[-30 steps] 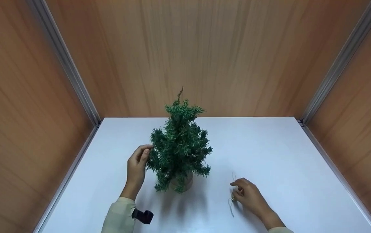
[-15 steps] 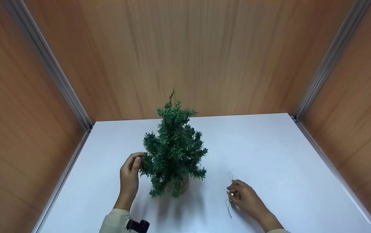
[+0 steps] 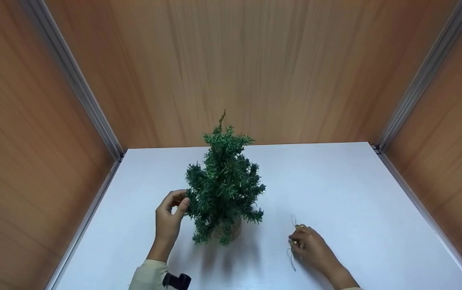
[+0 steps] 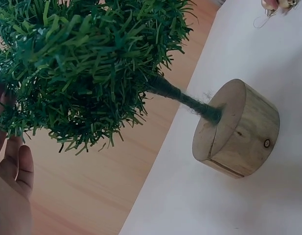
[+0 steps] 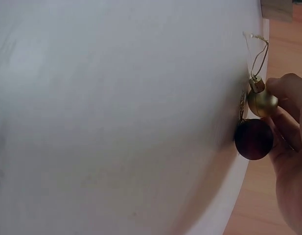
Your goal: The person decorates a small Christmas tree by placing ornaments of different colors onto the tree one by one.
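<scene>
A small artificial Christmas tree (image 3: 225, 185) stands upright on a round wooden base (image 4: 253, 132). At its left side, my left hand (image 3: 168, 217) touches the outer branches with its fingers, the thumb held apart from them. Foliage hides part of those fingers in the left wrist view. Out to the right of the tree, my right hand (image 3: 313, 247) holds Christmas baubles by the fingertips, low over the table. A gold bauble (image 5: 263, 104) with a string loop and a dark red bauble (image 5: 254, 139) show in the right wrist view.
The white table (image 3: 336, 181) is bounded by a wood-grain back panel (image 3: 275, 72) and side panels with grey metal corner rails (image 3: 82, 80). A black strap mount (image 3: 177, 280) sits on the left sleeve.
The left thumb has parted from the fingers beside the branches. The right hand has turned slightly, showing more of the gold ornaments. The head view has shifted a little.
</scene>
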The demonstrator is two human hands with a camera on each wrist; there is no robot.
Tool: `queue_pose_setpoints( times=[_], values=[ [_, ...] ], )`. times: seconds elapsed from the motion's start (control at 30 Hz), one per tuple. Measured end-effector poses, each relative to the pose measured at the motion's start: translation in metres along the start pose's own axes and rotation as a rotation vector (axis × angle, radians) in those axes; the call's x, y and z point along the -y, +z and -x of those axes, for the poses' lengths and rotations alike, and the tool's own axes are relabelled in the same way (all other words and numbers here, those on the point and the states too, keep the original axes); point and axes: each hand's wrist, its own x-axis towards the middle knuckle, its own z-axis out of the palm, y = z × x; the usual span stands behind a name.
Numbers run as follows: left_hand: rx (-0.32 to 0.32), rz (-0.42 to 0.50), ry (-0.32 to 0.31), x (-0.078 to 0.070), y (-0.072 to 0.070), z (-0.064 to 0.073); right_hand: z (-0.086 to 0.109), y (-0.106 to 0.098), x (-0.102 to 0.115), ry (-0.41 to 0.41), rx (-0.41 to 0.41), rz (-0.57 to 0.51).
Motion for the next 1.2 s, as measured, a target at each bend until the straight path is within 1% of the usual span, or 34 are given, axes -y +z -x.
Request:
queue_pose_setpoints(
  times=[0.13,0.3,0.57,0.8,0.9,1.07,1.2],
  values=[
    [-0.021,0.016,0.015,0.0017,0.0003,0.0000,0.0006,0.0008,-0.0014,0.000,-0.005,-0.027],
    [-0.033,0.010,0.021,0.0031,-0.0001,0.0011,0.0028,0.0005,-0.0023,-0.011,0.000,-0.022],
    [-0.031,0.005,0.026,0.0029,0.0014,-0.0001,0.0056,-0.0028,-0.0003,-0.035,-0.055,-0.014],
    [-0.026,0.006,0.025,0.0039,0.0030,0.0014,0.0087,-0.0036,-0.0039,-0.063,-0.053,-0.088],
    [-0.027,0.012,0.034,0.0034,0.0035,0.0014,0.0084,-0.0045,-0.0046,-0.051,-0.058,-0.132],
    [-0.033,0.019,0.053,0.0034,0.0047,0.0012,0.0074,-0.0064,-0.0040,-0.025,-0.094,-0.221],
    [-0.033,0.027,0.032,0.0029,0.0056,0.0024,0.0087,-0.0061,-0.0029,0.019,-0.116,-0.287]
  ],
)
